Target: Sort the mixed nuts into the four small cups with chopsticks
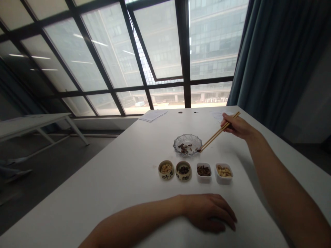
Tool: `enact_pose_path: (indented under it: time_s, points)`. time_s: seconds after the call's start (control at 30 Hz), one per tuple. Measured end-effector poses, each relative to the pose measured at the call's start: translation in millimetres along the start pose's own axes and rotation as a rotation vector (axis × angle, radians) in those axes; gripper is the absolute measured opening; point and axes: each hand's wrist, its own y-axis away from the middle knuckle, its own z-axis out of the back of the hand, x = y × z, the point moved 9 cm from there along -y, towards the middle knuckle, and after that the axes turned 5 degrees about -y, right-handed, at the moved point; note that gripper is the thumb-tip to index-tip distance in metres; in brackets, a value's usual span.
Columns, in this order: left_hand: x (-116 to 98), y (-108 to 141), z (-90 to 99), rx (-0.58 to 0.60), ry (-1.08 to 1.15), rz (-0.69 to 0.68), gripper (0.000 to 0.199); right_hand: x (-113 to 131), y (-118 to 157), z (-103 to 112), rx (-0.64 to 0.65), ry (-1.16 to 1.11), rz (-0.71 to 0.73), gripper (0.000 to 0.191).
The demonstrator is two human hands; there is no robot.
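A: In the head view, what is the right hand (239,126) doing?
B: It's closed around a pair of wooden chopsticks (214,132), gripping them near their upper end, raised above the white table (103,179).

A: Which way do they lie?
B: Their long axis slants down and left from the hand, and the tips end at the right rim of a cut-glass bowl (187,136), beside dark food pieces (184,148). I cannot tell whether they pinch anything.

A: And the left hand (209,213)?
B: It rests on the table, fingers loosely curled, holding nothing. The right hand is the nearer one to the bowl.

A: What else is close by?
B: 4 small containers stand in a row just in front of the bowl: 2 printed ceramic cups (166,176) (183,177) and 2 white square dishes (203,179) (223,181), each holding food.
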Motion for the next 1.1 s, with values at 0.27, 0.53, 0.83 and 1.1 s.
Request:
enact_pose_path:
  time_s: [0.27, 0.53, 0.83, 1.1]
  points:
    - [-6.2, -2.0, 3.0, -0.007, -0.049, -0.056, 0.036, 2.3, 17.2, -22.9, 0.322, 0.111, -0.073, 0.057]
    - [-5.9, -0.4, 3.6, -0.016, -0.049, -0.057, 0.036, 5.8, 9.4, -12.7, 0.121, 0.024, -0.037, 0.055]
    - [-11.0, -0.5, 5.4, -0.039, -0.073, -0.108, 0.038, -27.3, -5.7, -37.5, 0.026, 0.043, -0.043, 0.048]
    - [-6.8, -1.3, 3.0, -0.014, -0.067, -0.078, 0.037, -66.9, -16.5, -56.7, -0.035, 0.036, -0.029, 0.047]
